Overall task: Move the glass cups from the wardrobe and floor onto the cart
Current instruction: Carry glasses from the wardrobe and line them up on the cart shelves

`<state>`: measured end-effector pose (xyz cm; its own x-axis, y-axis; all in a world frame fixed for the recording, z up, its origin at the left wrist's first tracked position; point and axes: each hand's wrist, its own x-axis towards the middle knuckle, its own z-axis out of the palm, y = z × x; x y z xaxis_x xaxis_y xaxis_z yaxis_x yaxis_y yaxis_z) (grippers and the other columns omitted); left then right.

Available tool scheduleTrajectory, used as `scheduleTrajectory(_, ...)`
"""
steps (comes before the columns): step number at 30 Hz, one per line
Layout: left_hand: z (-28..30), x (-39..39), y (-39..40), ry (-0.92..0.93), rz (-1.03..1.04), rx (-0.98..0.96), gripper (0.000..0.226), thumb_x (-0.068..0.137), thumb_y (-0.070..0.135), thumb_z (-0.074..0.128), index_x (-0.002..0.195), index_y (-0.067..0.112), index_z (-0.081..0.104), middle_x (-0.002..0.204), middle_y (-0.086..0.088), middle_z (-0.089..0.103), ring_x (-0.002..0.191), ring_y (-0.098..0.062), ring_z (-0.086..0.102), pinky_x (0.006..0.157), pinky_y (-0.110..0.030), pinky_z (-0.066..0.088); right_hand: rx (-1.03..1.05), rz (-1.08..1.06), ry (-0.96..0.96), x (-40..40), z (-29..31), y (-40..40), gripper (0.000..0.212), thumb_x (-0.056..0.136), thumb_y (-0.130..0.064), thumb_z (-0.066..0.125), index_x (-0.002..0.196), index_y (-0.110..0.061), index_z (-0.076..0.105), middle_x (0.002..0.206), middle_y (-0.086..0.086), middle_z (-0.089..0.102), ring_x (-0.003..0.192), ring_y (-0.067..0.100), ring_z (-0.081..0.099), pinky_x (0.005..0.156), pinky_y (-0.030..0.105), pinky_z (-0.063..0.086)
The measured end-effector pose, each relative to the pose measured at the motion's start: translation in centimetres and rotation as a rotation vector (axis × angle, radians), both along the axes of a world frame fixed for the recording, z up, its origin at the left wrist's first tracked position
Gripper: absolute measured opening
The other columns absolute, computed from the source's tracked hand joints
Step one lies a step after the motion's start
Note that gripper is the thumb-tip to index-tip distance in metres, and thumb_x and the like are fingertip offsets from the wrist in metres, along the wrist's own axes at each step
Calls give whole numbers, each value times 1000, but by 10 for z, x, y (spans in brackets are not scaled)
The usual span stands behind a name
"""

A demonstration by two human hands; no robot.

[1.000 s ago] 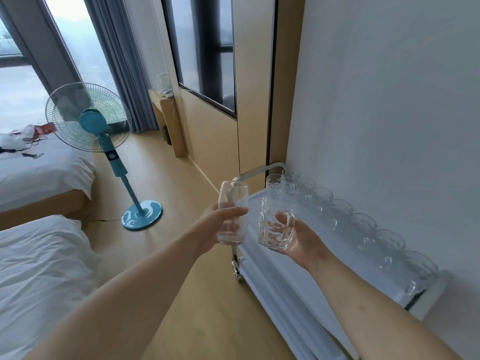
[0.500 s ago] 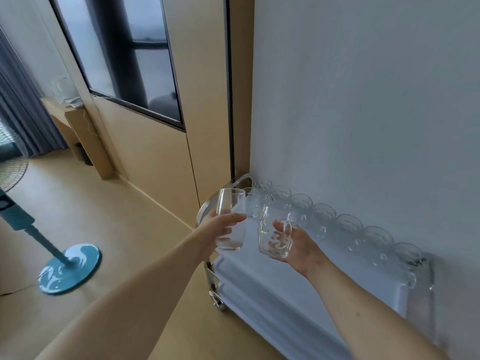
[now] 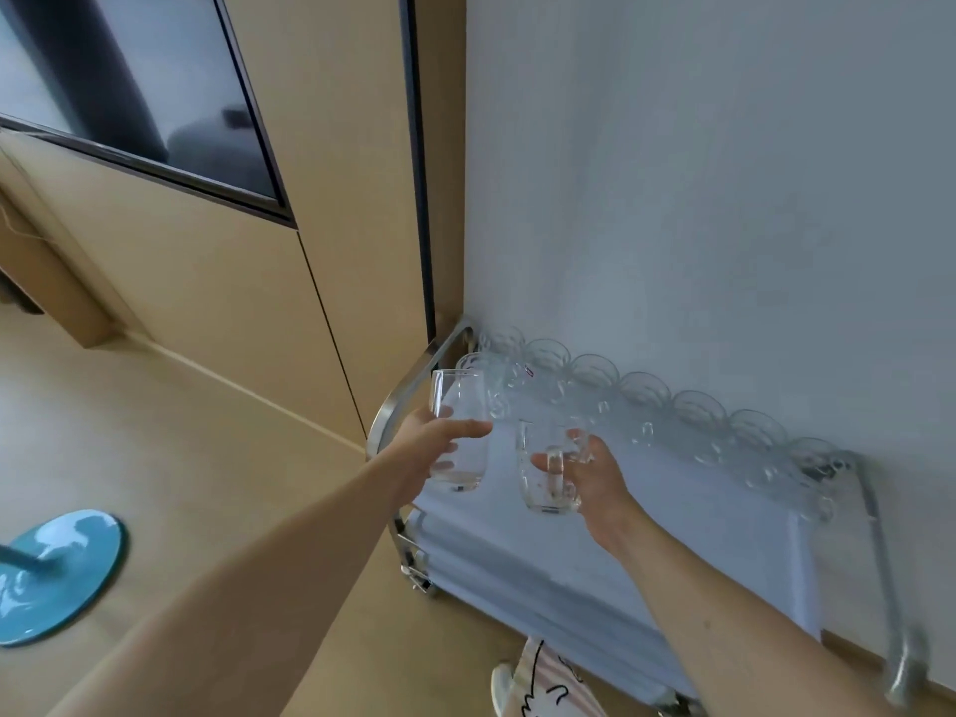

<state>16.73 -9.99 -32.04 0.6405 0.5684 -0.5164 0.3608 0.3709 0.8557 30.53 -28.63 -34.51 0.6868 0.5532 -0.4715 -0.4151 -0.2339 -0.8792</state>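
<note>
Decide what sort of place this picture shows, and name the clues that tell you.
Probably a hotel or guest room being serviced: a metal service cart against the wall carries a row of glasses, and a standing fan's base sits on wood-look flooring.

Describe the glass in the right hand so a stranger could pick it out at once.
Find the white-topped cart against the grey wall, with a row of glass cups along its back edge. Two hands hover above its near left corner. The right hand holds a squat mug with a handle; its neighbour, the tall tumbler, has none.
</note>
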Motion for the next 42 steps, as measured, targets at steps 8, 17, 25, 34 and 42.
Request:
scheduleTrajectory(8,-39,45,33,113,32,-5,82,63,32,95,131,27,49,125,-3,56,110,-25,61,95,-44,53,-194,71,-201,52,-45,33,96,41,-38,99,123,-29,52,115,-4,61,105,14,62,76,27,47)
scheduleTrajectory(17,-67,90,49,190,-41,124,91,47,39,95,127,34,52,118,0,59,109,-17,60,98,-44,51,-295,191,-386,99,-83,56,83,47,-24,102,117,-25,57,113,-4,61,100,14,62,69,16,44)
scheduleTrajectory(25,-83,97,46,183,-48,156,83,50,34,98,120,41,55,120,4,59,106,-13,65,74,-24,49,-291,222,-300,119,-103,57,77,35,-38,96,91,-71,55,96,-43,62,87,-18,60,64,2,45)
scheduleTrajectory(34,-95,95,39,216,-39,148,80,61,24,97,127,35,53,120,4,58,108,-15,63,82,-31,49,-342,299,-375,119,-119,48,98,46,-28,103,124,-55,50,96,-45,60,92,-19,57,71,0,42)
scheduleTrajectory(42,-101,95,29,201,-42,138,82,59,25,98,127,36,53,119,6,58,107,-15,63,84,-32,49,-457,287,-412,111,-123,32,101,69,2,85,155,-25,38,121,6,67,111,28,65,91,32,53)
